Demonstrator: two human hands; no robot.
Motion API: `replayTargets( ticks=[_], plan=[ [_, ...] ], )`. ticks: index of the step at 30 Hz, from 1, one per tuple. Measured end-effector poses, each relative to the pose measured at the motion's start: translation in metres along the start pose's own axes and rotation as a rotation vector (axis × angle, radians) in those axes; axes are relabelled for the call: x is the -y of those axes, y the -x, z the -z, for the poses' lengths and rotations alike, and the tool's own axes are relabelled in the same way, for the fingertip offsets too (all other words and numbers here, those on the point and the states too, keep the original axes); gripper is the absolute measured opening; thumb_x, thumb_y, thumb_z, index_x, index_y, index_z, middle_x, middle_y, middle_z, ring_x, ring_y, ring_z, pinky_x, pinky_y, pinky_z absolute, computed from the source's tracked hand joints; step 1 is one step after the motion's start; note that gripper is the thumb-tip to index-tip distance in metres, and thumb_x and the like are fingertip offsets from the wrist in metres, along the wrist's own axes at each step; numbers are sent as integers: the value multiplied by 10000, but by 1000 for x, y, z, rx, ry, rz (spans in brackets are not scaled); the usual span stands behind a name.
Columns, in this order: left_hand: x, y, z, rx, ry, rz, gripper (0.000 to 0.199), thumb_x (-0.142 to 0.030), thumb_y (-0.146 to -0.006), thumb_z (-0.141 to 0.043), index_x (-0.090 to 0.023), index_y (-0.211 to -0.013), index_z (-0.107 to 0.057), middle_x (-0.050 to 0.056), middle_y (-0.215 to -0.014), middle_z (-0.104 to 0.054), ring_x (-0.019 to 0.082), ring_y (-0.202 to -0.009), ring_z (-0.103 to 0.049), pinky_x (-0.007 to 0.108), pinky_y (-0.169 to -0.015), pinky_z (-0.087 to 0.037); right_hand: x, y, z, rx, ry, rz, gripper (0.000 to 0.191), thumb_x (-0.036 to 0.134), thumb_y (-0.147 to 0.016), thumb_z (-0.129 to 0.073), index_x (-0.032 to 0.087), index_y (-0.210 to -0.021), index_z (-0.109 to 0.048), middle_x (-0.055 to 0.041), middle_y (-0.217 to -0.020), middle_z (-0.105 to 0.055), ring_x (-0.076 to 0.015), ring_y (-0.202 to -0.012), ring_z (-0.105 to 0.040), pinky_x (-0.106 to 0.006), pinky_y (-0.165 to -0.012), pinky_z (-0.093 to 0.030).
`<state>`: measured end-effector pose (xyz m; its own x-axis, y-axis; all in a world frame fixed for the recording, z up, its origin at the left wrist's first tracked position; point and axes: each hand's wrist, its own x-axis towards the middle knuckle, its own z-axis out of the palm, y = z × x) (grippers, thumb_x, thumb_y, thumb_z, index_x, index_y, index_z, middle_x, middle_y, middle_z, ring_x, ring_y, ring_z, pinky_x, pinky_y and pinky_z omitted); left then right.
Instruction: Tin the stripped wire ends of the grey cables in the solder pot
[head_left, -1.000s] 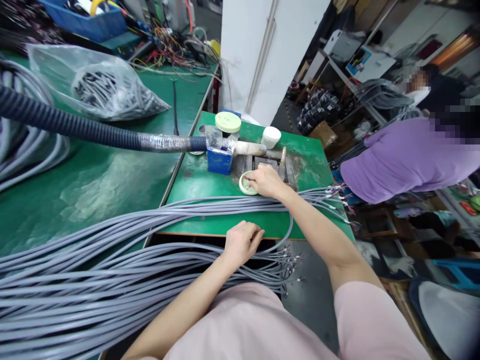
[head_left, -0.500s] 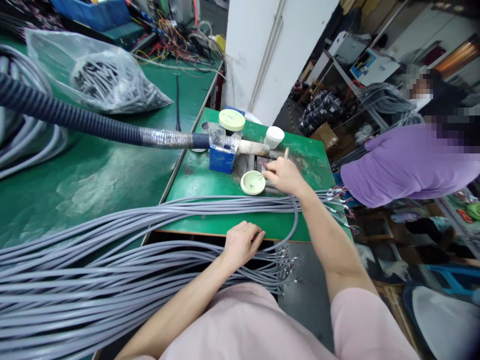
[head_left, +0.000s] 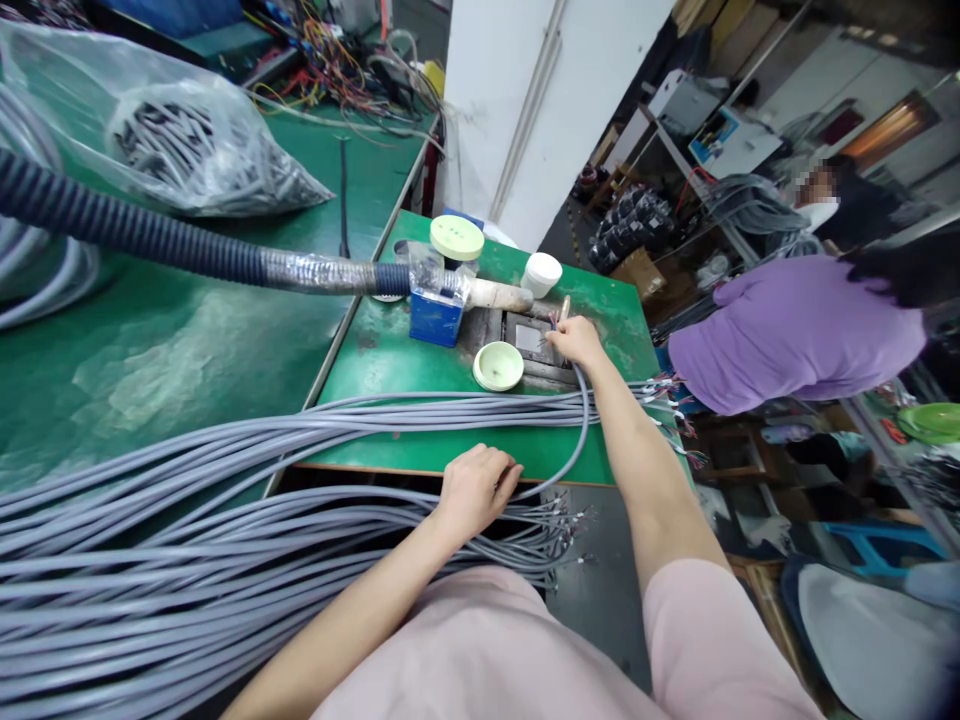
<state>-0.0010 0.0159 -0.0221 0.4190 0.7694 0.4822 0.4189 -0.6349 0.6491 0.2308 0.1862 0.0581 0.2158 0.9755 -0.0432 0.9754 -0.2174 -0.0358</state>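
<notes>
My right hand [head_left: 576,340] pinches the end of a grey cable [head_left: 583,430], and thin wires poke out from the fingers beside a square solder pot [head_left: 531,337] with a shiny silver surface. From there the cable bends down to my left hand [head_left: 476,488], which is closed around it at the bench's front edge. A small pale-green dish [head_left: 498,366] stands just left of the pot. Under the right forearm, a bundle of grey cables [head_left: 450,408] crosses the bench, its stripped ends at the right. More grey cables [head_left: 225,570] lie below my left hand.
A ribbed hose [head_left: 180,262] with a pale nozzle rests on a blue box [head_left: 435,318] behind the dish. A white tub [head_left: 541,272] and a yellow-green lid [head_left: 457,237] stand farther back. A clear bag [head_left: 202,150] lies at left. A person in purple [head_left: 795,335] is at right.
My right hand has moved from above the pale-green dish back and right to the solder pot, carrying the cable end. The left hand stays near the bench edge. The view has shifted slightly.
</notes>
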Motion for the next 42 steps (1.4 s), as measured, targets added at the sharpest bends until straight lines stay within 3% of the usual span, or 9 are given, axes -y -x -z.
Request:
replayTargets(
  ticks=[10,23,35,39,42],
  plan=[
    [-1,-1,1,17,-2,2,211,-285,-913,-494,-187,-758,-598,13,-655,-619,141,-620,-525,270,-591,-387,5,-9,-6,57,16,-46,229,282,-782,-545,155,-797,-734,-97,-855,-702,-208,-823,-629,-264,-675,-414],
    [1,-1,-1,20,-1,2,194,-282,-906,-507,-185,-762,-593,13,-663,-618,145,-633,-526,270,-602,-387,0,-7,-1,35,31,-29,251,302,-789,-545,144,-799,-740,-93,-830,-702,-196,-815,-633,-252,-686,-415],
    [0,0,0,28,-18,3,209,-288,-913,-495,-189,-758,-596,13,-658,-614,143,-632,-528,274,-596,-387,4,-10,-9,44,-27,-45,202,255,-732,-572,142,-766,-736,-98,-806,-699,-215,-815,-636,-268,-686,-423],
    [1,0,-1,24,-24,0,211,-293,-910,-498,-191,-758,-601,11,-662,-624,142,-631,-532,273,-594,-391,0,-2,0,4,-86,-29,220,277,-761,-554,139,-687,-708,-74,-726,-682,-189,-747,-627,-252,-647,-416],
    [1,0,-2,15,-23,8,207,-295,-906,-507,-191,-757,-607,10,-674,-638,143,-639,-539,273,-600,-396,-6,20,11,-32,-172,4,268,312,-792,-528,139,-654,-678,-41,-650,-658,-152,-664,-607,-230,-610,-408]
  ],
)
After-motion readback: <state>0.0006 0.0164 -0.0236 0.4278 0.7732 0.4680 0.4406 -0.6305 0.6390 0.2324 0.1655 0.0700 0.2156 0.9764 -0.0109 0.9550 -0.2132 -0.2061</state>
